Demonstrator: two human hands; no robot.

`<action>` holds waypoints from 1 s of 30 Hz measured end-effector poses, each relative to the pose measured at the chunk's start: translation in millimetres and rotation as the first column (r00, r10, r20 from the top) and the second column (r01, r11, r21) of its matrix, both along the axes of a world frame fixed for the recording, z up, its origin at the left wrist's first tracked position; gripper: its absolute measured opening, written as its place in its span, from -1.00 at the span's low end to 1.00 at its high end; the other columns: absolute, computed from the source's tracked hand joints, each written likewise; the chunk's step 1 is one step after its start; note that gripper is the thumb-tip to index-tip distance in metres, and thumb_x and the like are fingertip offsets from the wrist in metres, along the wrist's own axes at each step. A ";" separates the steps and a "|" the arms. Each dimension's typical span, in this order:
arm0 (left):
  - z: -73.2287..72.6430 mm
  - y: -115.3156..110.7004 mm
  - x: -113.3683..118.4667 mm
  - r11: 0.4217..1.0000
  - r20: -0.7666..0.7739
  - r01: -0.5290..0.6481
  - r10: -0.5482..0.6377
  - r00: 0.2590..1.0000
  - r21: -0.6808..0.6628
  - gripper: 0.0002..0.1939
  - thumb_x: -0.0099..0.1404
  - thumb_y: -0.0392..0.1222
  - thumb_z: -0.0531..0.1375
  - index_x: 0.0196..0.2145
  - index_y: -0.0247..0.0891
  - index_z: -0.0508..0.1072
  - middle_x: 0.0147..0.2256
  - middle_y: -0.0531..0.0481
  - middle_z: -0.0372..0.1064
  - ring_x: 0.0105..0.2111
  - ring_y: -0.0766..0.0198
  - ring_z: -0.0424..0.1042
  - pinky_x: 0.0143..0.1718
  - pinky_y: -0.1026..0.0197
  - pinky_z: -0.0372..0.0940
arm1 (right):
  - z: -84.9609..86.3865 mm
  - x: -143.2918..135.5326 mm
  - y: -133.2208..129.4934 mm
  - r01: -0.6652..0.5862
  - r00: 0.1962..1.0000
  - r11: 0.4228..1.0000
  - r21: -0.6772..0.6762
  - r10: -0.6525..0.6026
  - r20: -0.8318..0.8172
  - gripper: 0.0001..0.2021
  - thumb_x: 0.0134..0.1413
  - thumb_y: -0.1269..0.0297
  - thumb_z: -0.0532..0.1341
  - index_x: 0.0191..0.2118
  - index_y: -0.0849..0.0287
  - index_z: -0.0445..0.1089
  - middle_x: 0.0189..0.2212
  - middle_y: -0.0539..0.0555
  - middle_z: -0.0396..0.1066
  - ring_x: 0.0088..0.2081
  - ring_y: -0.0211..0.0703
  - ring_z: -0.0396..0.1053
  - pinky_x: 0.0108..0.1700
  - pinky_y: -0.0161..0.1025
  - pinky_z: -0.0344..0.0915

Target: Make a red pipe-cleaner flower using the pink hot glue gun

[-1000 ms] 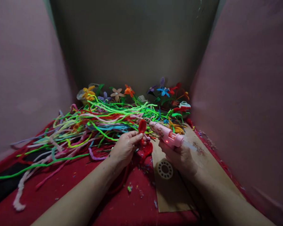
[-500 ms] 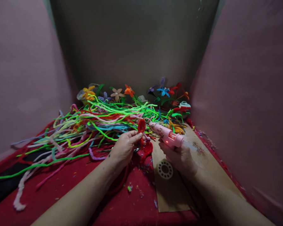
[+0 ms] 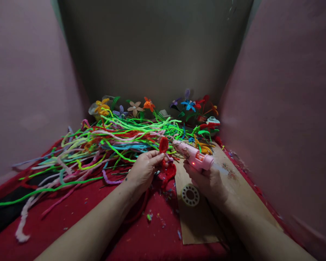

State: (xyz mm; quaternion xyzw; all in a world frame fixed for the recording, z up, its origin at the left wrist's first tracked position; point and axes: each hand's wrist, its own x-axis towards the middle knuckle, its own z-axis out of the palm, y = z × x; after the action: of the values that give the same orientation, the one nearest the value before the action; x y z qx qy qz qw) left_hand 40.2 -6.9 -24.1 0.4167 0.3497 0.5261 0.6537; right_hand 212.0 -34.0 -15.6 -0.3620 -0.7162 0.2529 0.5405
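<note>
My left hand pinches a red pipe-cleaner petal, a rounded loop standing upright above the fingertips. Just below those fingers is a second red pipe-cleaner loop; whether the two are joined cannot be made out. My right hand is wrapped round the handle of a pink hot glue gun with a small red light lit on its side. The gun's nozzle points left toward the upper petal, with a small gap between them. A clear glue stick sticks out behind the gun.
A big heap of coloured pipe cleaners spreads over the red cloth. Finished flowers stand along the back wall. Beneath my right hand lie a brown board and a white tape roll. Pink walls rise at both sides.
The glue gun has shifted very slightly right, away from the red petal. My left hand keeps its hold, nearly still.
</note>
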 end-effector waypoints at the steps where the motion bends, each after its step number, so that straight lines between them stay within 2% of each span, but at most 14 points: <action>1: -0.8 0.1 -0.2 1.000 -0.010 0.008 -0.008 1.000 0.007 -0.84 0.08 -0.22 0.25 -0.54 -0.39 0.44 -0.55 -0.01 0.37 -0.55 0.41 0.33 -0.45 0.34 0.18 | -0.4 0.4 0.2 0.005 1.000 1.000 0.002 -0.005 0.006 -0.64 0.06 0.34 0.15 0.02 0.13 0.36 -0.31 0.09 0.50 -0.16 0.02 0.44 -0.21 -0.13 0.47; 4: -2.1 0.1 -0.4 1.000 -0.022 0.023 -0.023 0.999 0.013 -0.84 0.10 -0.20 0.24 -0.52 -0.38 0.45 -0.54 0.00 0.37 -0.54 0.41 0.32 -0.43 0.34 0.18 | -0.9 1.2 0.3 0.035 0.999 0.999 0.007 -0.035 0.006 -0.67 0.05 0.35 0.16 -0.02 0.13 0.39 -0.36 0.09 0.51 -0.19 0.05 0.45 -0.24 -0.14 0.48; 6: -1.4 -0.5 -0.1 1.000 -0.016 0.020 -0.020 1.000 0.013 -0.84 0.10 -0.21 0.24 -0.51 -0.38 0.46 -0.53 -0.01 0.37 -0.52 0.41 0.33 -0.42 0.34 0.19 | -0.2 1.2 0.4 0.034 0.999 0.999 0.011 -0.034 0.005 -0.67 0.05 0.35 0.17 -0.03 0.12 0.39 -0.32 0.09 0.51 -0.15 0.06 0.44 -0.18 -0.11 0.47; 9: 0.9 -1.8 0.6 1.000 -0.004 0.002 -0.002 1.000 0.010 -0.85 0.08 -0.23 0.25 -0.54 -0.39 0.45 -0.54 -0.01 0.37 -0.53 0.42 0.33 -0.43 0.36 0.19 | 0.9 0.1 0.6 -0.019 1.000 1.000 -0.003 0.019 0.005 -0.63 0.07 0.36 0.14 0.04 0.12 0.34 -0.13 0.10 0.46 0.01 0.07 0.34 0.02 -0.04 0.35; 13: 3.2 -2.9 1.4 1.000 0.015 -0.016 0.016 1.000 -0.010 -0.85 0.04 -0.24 0.27 -0.56 -0.39 0.45 -0.56 0.00 0.37 -0.57 0.42 0.32 -0.46 0.36 0.19 | 0.3 -1.9 0.6 -0.112 0.993 0.993 -0.028 0.110 -0.047 -0.61 0.11 0.39 0.11 0.08 0.12 0.28 0.08 0.07 0.29 0.14 -0.05 0.19 0.20 -0.07 0.12; 21: 3.2 -2.0 1.7 0.999 0.032 -0.039 0.041 0.999 -0.037 -0.85 0.01 -0.23 0.29 -0.55 -0.40 0.44 -0.56 -0.01 0.39 -0.57 0.40 0.33 -0.48 0.34 0.19 | -0.7 -1.8 1.1 -0.125 0.991 0.991 -0.052 0.122 -0.063 -0.61 0.11 0.38 0.12 0.07 0.04 0.29 0.10 0.03 0.27 0.15 -0.08 0.18 0.22 -0.03 0.06; 30: 4.2 -2.1 1.9 0.999 0.025 -0.038 0.039 0.999 -0.034 -0.84 0.01 -0.22 0.29 -0.56 -0.39 0.44 -0.56 0.00 0.39 -0.57 0.41 0.33 -0.48 0.34 0.19 | -1.9 -2.2 0.0 -0.174 0.981 0.983 -0.053 0.169 -0.096 -0.62 0.12 0.39 0.10 0.08 0.11 0.28 0.12 0.05 0.24 0.16 -0.10 0.16 0.23 -0.08 0.05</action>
State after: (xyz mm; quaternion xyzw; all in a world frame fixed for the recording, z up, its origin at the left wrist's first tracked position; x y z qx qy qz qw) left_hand 42.1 -8.9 -20.0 0.3922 0.3580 0.5377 0.6548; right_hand 209.7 -33.9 -17.6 -0.3033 -0.7111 0.3367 0.5376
